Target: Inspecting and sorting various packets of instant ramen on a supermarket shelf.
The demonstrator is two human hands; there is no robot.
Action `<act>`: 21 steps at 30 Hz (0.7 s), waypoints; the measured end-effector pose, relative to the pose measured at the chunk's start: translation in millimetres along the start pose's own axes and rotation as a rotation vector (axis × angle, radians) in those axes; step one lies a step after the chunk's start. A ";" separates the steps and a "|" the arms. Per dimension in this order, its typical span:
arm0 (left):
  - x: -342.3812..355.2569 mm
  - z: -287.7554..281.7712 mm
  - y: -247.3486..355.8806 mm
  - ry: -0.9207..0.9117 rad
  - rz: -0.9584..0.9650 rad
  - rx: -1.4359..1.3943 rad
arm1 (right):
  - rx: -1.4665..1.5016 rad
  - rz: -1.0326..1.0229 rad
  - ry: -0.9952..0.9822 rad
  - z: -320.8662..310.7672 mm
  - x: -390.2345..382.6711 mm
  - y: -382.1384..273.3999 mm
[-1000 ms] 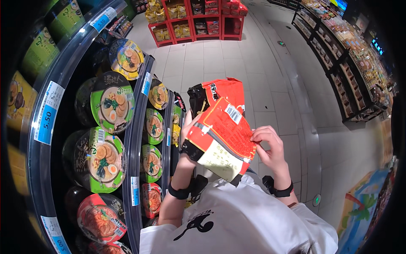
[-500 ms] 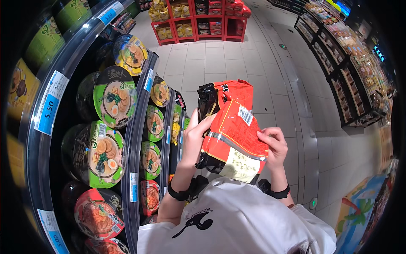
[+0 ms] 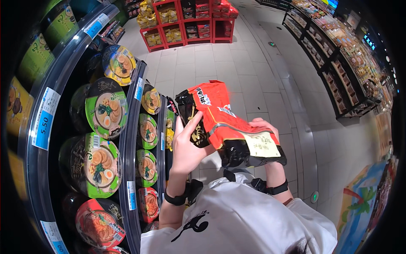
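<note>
A bulky red-and-black noodle pack (image 3: 218, 99), glossy plastic with a pale yellow panel at its near end, is held in front of my chest. My left hand (image 3: 188, 142) grips its left side, fingers spread along the black part and the thumb toward me. On the other side my right hand (image 3: 265, 125) holds the red right edge. Part of that hand is hidden behind the pack. The pack lies tilted, its barcode patch facing up. Dark bands circle both my wrists.
To my left, shelves carry several bowl-noodle tubs (image 3: 103, 163) with green, yellow and red lids, and price tags (image 3: 45, 118) line the shelf edges. Red display cubes (image 3: 184, 31) with bagged goods stand ahead. A dark rack (image 3: 338, 80) of packaged food runs along the right, over a tiled floor.
The noodle pack has turned, so more of its side and near end shows. My left hand has moved lower and opened wider around it; the right hand has slid further behind it.
</note>
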State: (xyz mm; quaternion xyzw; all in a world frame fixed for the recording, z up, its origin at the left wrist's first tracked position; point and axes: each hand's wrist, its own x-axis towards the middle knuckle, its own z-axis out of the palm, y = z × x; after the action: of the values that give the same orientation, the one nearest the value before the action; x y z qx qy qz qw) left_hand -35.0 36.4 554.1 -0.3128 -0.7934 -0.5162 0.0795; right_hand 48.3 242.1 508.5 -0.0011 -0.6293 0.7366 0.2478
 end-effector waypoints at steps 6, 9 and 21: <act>3.2 -4.6 -0.2 0.039 -0.095 -0.193 | -0.004 0.018 -0.125 -2.8 0.6 -8.3; 3.4 -12.7 -4.0 0.023 -0.096 -0.143 | 0.205 0.151 -0.122 -3.5 -3.8 -11.3; -11.1 -3.6 -21.8 -0.119 -0.194 -0.257 | 0.153 0.155 -0.240 4.0 1.2 -35.0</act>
State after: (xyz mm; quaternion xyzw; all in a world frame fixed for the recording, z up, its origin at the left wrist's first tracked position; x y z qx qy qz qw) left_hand -39.5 22.8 534.0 -0.2725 -0.7505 -0.5992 -0.0582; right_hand 58.7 241.9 542.2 0.0575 -0.5945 0.7941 0.1127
